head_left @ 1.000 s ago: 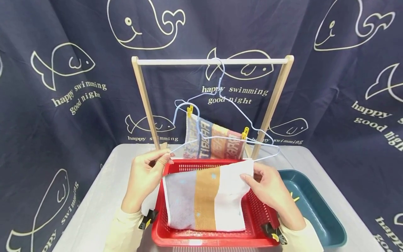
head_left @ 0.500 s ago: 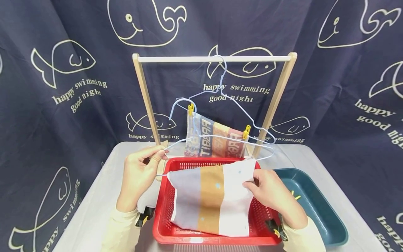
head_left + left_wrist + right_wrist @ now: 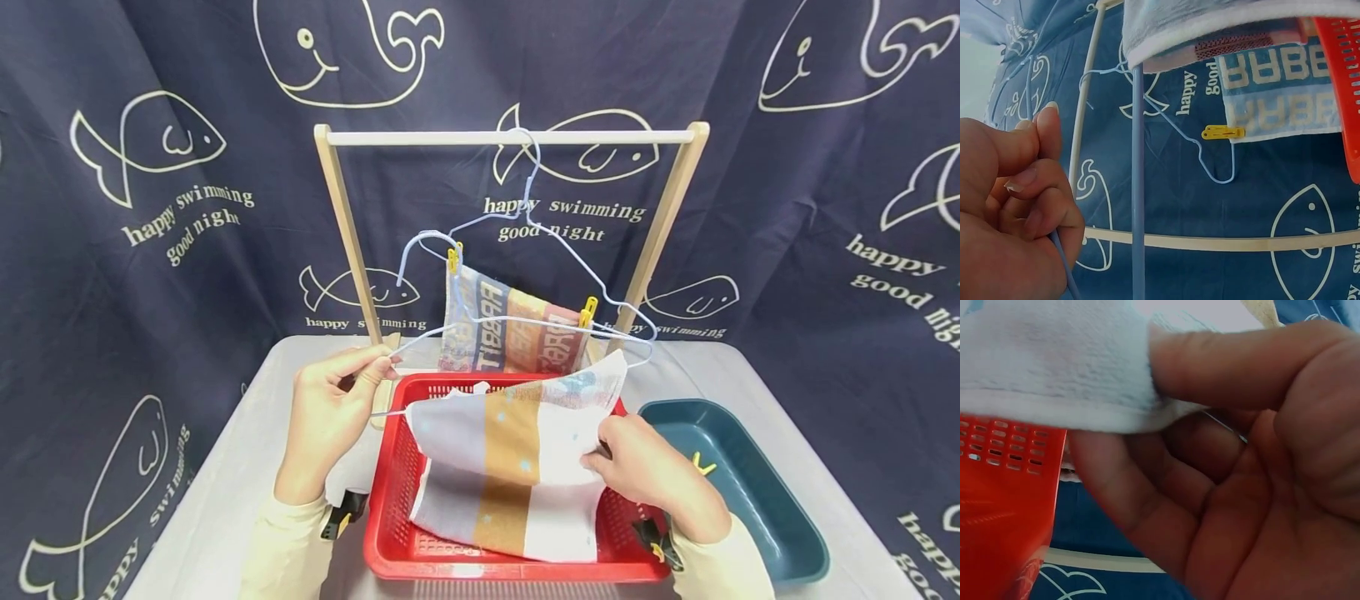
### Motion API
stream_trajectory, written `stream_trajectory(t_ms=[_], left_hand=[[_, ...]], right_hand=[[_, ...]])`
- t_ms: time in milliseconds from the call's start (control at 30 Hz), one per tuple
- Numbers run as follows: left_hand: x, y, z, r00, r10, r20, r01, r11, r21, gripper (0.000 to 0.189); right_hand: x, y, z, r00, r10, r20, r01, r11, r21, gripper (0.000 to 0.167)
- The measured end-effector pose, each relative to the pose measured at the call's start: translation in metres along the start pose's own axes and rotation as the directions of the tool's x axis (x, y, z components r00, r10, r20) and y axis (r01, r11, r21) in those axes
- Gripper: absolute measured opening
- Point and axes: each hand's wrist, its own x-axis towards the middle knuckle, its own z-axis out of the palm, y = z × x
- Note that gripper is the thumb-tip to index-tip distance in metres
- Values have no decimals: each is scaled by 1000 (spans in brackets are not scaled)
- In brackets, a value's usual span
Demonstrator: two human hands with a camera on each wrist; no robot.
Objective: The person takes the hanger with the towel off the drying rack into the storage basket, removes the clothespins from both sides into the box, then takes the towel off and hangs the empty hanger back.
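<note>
My left hand (image 3: 326, 412) pinches one end of a light-blue wire clothes hanger (image 3: 427, 335) above the red basket. Over the hanger's lower bar (image 3: 1139, 206) hangs a small towel (image 3: 504, 521) with grey, ochre and white stripes and pale-blue stars. My right hand (image 3: 652, 462) pinches the towel at its white right side. The right wrist view shows the towel's white hem (image 3: 1054, 415) between thumb and fingers. At the top right, the far corner of the towel flares up beside the hanger's right end. Part of the bar is hidden under the cloth.
A wooden rack (image 3: 510, 137) behind carries another blue hanger (image 3: 566, 243) with a lettered towel (image 3: 517, 329) on yellow clothespins (image 3: 588, 312). The red basket (image 3: 517, 570) stands below the hands. Right of it is a teal tray (image 3: 787, 517) holding yellow clothespins (image 3: 702, 464).
The left hand has moved slightly left with the hanger. The towel now folds over the bar, its far part showing above and behind; the right hand has shifted slightly down along its edge.
</note>
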Motion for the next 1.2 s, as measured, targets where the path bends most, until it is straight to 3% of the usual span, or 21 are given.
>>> stream_trajectory(t_ms=[133,300,600,800,967,1100,1200], left_hand=[[0,0,0,1000,10,3,-10,1000,16,16],[0,1,0,1000,18,-9,-18,999,-27,18],[0,1,-2,998,37,-41,-42,992,-117,16],[0,2,-2,999,27,-22,-30,995,-100,15],[0,1,-1,1000,26,-2,-26,997,-69,18],[0,2,-1,1000,11,-2,-12,998,-65,19],[0,3,-1,1000,-1,0,1,999,-52,19]], right_hand=[[-1,-1,0,997,29,69,-28,1000,-10,26],[-2,-1,2,991,51,125,-46,998,-39,25],[-2,2,4,983,8,184,2,999,-53,32],[2,0,3,965,98,245,-111,993,41,17],[2,-1,0,971,102,217,-115,992,44,20],[1,0,-6,987,25,160,-37,997,68,20],[0,0,-12,997,-42,59,37,995,91,18]])
